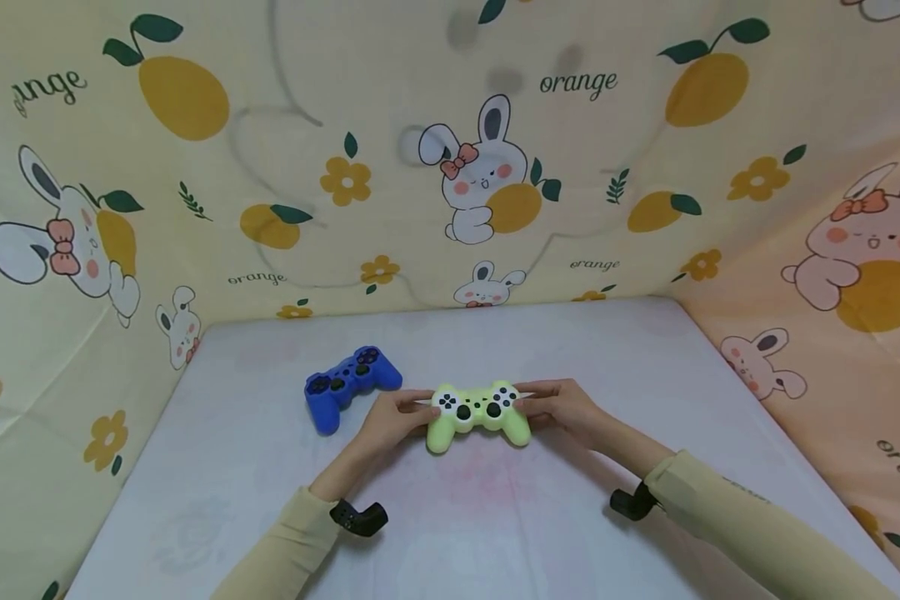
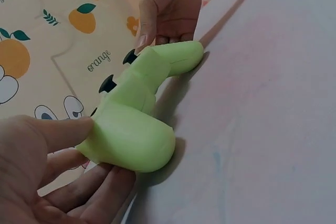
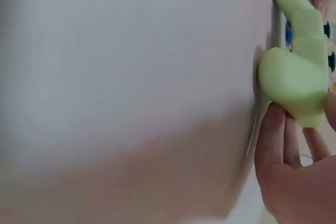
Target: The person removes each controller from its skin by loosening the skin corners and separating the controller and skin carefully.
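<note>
Item: pale-green plastic game controller (image 1: 478, 410) | Step: both-hand grasp on white table (image 1: 570, 533) | left hand (image 1: 392, 417), right hand (image 1: 564, 410) curled round grips | Next: likely needs an even lift.

White table (image 1: 645, 375) — blue controller (image 1: 351, 384), green controller (image 1: 478, 410)

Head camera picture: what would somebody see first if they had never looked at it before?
Probably the light green game controller in the middle of the white table, with the left hand and the right hand gripping its two ends. Just to its left, a little further back, lies a blue game controller that nobody is touching. All around the table hangs a yellow cloth printed with bunnies and oranges.
</note>
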{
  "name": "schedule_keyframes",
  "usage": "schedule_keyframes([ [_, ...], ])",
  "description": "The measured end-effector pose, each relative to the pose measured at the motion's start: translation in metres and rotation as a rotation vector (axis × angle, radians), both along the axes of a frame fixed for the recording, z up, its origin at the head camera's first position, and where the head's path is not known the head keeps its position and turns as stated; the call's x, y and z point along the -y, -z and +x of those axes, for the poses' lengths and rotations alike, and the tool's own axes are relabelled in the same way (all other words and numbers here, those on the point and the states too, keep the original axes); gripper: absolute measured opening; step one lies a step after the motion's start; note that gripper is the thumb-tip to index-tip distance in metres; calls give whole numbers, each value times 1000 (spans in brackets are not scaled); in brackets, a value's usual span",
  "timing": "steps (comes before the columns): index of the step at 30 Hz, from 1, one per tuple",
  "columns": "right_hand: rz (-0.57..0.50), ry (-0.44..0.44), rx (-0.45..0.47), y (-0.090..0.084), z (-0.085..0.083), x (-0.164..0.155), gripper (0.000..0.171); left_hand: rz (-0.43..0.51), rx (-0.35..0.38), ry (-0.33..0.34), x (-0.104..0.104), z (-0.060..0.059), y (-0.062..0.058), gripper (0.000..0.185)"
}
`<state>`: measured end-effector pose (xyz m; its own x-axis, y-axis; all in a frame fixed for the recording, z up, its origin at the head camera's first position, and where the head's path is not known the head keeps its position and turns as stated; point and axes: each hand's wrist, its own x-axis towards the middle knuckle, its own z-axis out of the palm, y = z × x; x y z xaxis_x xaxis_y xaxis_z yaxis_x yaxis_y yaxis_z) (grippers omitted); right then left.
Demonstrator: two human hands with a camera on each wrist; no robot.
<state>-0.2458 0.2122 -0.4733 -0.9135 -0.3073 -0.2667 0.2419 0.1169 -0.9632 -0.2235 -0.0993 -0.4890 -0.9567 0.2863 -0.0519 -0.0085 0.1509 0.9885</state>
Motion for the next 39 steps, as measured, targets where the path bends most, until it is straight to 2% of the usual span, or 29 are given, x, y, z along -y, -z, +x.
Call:
schedule_keyframes([
  [6, 29, -12, -29, -2, 4, -1, 49, -119, -61, -24, 1, 2, -4, 42],
  [10, 73, 4, -75, -5, 8, 0, 49, -97, -63, -23, 2, 3, -3, 45],
  [15, 140, 20, -173, -7, 11, -1, 49, -56, -103, -20, 3, 5, 0, 48],
  [24, 114, 11, -281, -4, 16, -5, 48, -107, -201, -39, 4, 11, -4, 47],
  [27, 107, 7, -280, -4, 19, -5, 48, -107, -208, -49, 4, 16, -5, 47],
  [34, 128, 1, -279, -7, 30, -6, 48, -22, -211, -28, -2, 30, -7, 47],
  [39, 118, 6, -243, -8, 37, -4, 48, -31, -238, -49, -5, 39, -8, 45],
])
